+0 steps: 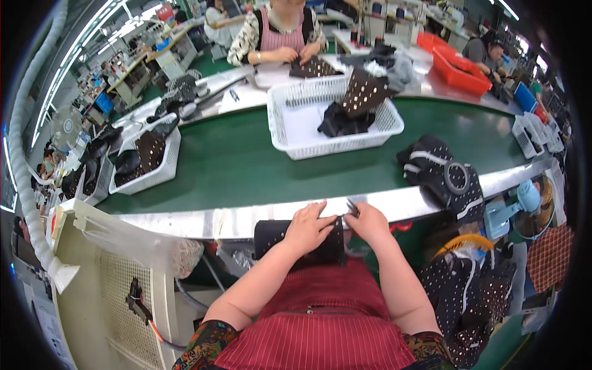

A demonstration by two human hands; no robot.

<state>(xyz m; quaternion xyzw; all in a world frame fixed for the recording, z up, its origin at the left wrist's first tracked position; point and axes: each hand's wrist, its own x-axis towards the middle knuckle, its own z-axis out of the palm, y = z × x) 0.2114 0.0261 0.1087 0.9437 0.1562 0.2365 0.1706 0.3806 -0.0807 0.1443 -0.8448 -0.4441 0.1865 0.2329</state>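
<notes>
My left hand (308, 229) lies with its fingers apart on a black piece of material (269, 238) at the near edge of the table, just above my lap. A few small light dots show on that piece. Close to its right end, my right hand (370, 223) is closed around a small pair of snips (351, 206), their grey metal blades showing past the fingers. The two hands are near each other but apart. Beyond them lies the metal edge strip (277, 217) of the table.
A green conveyor belt (228, 166) crosses ahead, carrying a white basket (336, 148) with dotted black pieces. Another white basket (174, 161) stands left. Black dotted fabric (431, 161) lies right, above an orange basket (467, 240) and blue fan (502, 213). A co-worker (283, 37) handles dotted material opposite.
</notes>
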